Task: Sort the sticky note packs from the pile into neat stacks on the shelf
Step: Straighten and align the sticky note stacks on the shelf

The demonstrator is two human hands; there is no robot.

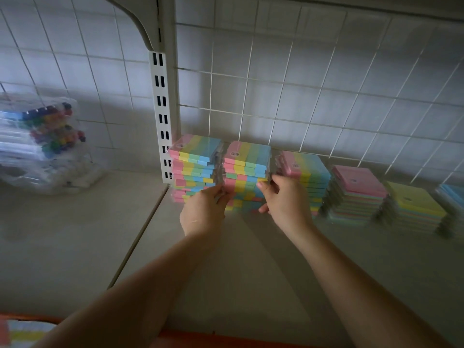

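Several stacks of wrapped pastel sticky note packs stand in a row at the back of the shelf point(251, 272). My left hand point(203, 209) and my right hand point(286, 202) clasp the second stack point(247, 162) from its two sides, fingers curled against its lower packs. To its left stands the first stack point(194, 159), beside the slotted upright. A third striped stack point(305, 169) rises just right of my right hand. Further right are a pink-topped stack point(357, 182), a yellow-topped stack point(414, 199) and a blue-topped stack point(452, 192) at the frame edge.
A white slotted upright point(162, 116) divides two shelf bays, with a wire grid back point(326, 89). Clear packs of coloured markers point(47, 136) lie in the left bay. An orange-rimmed container point(27, 330) holding a striped pack shows at the bottom left.
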